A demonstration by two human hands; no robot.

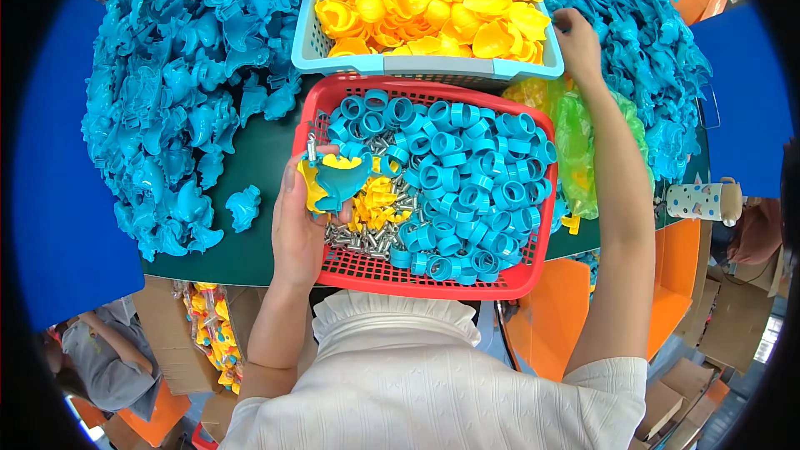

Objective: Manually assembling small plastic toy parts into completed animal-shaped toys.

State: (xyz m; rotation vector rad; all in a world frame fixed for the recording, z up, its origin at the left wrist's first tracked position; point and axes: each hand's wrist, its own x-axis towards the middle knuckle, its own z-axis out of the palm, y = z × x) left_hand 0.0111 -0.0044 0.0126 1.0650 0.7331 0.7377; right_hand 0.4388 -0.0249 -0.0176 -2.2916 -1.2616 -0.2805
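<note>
A blue-and-yellow molded piece (342,183) is clasped in the left hand (298,221), above the left edge of the red basket (417,287). Inside, blue rings (475,197) crowd the right side (metal parts (360,242) and small yellow pieces (373,202) lie left). The right hand (579,43) is by the near right corner of the light-blue basket (442,67); its grip I cannot tell.

A spotted cup (696,202) sits at the right edge of the green table (265,150); a cardboard box (160,329) stands by its near left.
</note>
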